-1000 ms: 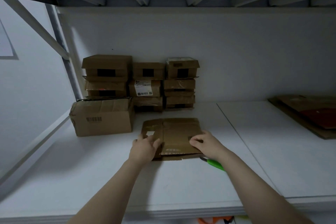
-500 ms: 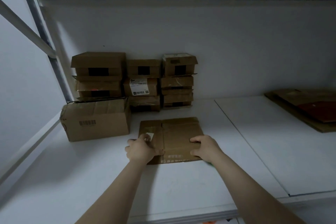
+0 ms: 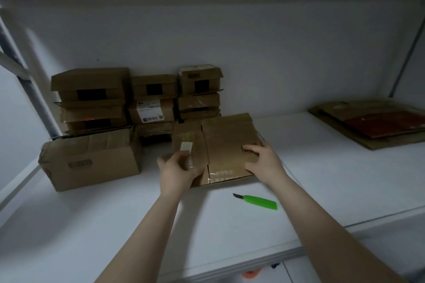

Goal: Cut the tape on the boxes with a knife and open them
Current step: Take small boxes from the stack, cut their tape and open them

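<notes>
Since half a second ago the box (image 3: 225,145) is riding higher and farther back, its top tilting toward the camera. The knife (image 3: 256,201), hidden before, is now lying in plain sight.

Grip: left hand (image 3: 177,167) is clasping the box's left edge, thumb across the top, fingers curling round the side. The right hand (image 3: 262,161) is holding the right edge, fingers bending over the top.

The knife is lying untouched on the shelf (image 3: 322,179) just in front of the box, between the forearms, blade pointing left.

A stack (image 3: 151,99) is standing against the back wall behind the box. A carton (image 3: 92,161) is sitting left, flat cardboard (image 3: 372,124) far right.
</notes>
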